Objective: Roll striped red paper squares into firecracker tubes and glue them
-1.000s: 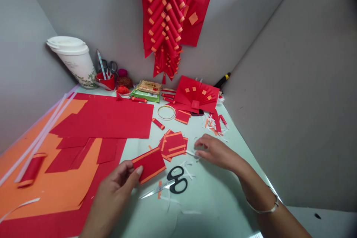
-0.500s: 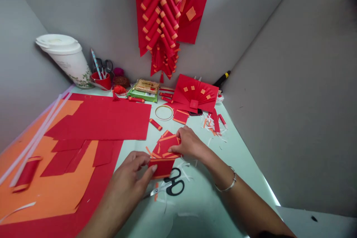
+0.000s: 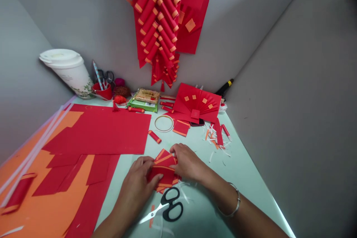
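Observation:
My left hand [image 3: 136, 184] pinches a red paper piece [image 3: 165, 175] with orange edge strips, its thumb lying on the front face. On the far right side of the same small pile, my right hand [image 3: 189, 163] is closed around the edges of more red paper pieces [image 3: 162, 153] with orange strips. The pieces overlap in a fan between both hands, so their lower layers are partly hidden. Just below them, black-handled scissors [image 3: 172, 212] lie with the blades toward the left, across an orange strip [image 3: 151, 216]. A small red paper roll [image 3: 154, 137] rests beyond my left hand.
Red sheets [image 3: 119, 130] and orange sheets [image 3: 55, 212] cover the table's left side. Behind stand a white cup [image 3: 69, 74], a red pencil holder [image 3: 102, 91] and a pleated red card [image 3: 198, 102]. Paper scraps [image 3: 214, 135] lie right of a tape ring [image 3: 164, 123]. A firecracker-shaped paper decoration [image 3: 158, 18] hangs above.
My left hand's red paper piece has come up against the others, overlapping them. My right hand has shifted around the pile's edge. The scissors show more fully, and the view has tilted up slightly.

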Tool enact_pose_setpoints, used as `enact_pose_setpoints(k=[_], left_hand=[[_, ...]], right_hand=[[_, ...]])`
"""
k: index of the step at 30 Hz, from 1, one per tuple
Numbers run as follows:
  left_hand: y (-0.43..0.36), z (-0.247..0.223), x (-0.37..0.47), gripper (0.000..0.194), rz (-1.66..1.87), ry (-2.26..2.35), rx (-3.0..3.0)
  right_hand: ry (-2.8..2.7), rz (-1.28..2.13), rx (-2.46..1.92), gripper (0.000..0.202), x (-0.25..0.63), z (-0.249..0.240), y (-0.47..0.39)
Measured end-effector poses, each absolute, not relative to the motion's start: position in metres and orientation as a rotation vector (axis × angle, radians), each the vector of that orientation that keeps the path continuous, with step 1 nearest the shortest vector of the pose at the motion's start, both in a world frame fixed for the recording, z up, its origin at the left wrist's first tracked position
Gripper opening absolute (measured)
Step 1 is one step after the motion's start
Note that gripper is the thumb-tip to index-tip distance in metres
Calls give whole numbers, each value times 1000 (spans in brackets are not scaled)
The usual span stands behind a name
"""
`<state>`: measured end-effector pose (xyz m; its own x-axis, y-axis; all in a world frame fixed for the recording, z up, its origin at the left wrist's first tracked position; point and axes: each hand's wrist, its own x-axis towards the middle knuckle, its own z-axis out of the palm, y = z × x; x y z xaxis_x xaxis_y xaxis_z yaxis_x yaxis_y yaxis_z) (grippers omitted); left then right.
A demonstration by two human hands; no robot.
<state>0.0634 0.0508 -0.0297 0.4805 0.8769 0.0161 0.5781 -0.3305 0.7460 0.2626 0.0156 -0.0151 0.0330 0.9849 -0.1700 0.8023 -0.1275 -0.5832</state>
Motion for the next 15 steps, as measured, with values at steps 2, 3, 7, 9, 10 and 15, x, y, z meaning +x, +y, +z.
enact_pose_setpoints(k=[2,3,7,9,10,15], left_hand=[[50,-28,64,14,551,1202,2050],[50,-26,64,13,548,1207,2051],[48,-18,65,9,532,1227,2033],[46,-17,65,9,532,1233,2008],[45,-18,65,11,536,1239,1989],[45,-30,64,49,579,1313,1840]], right_hand=[[-1807,807,-1980,35,261,-18,18],[-1798,821,-1974,32,261,-20,19],[-1739,885,-1934,24,259,-20,22],[-1693,927,-1900,19,258,-15,22],[-1670,959,-1878,14,258,-12,21],[-1570,1144,-1751,12,255,-2,12]])
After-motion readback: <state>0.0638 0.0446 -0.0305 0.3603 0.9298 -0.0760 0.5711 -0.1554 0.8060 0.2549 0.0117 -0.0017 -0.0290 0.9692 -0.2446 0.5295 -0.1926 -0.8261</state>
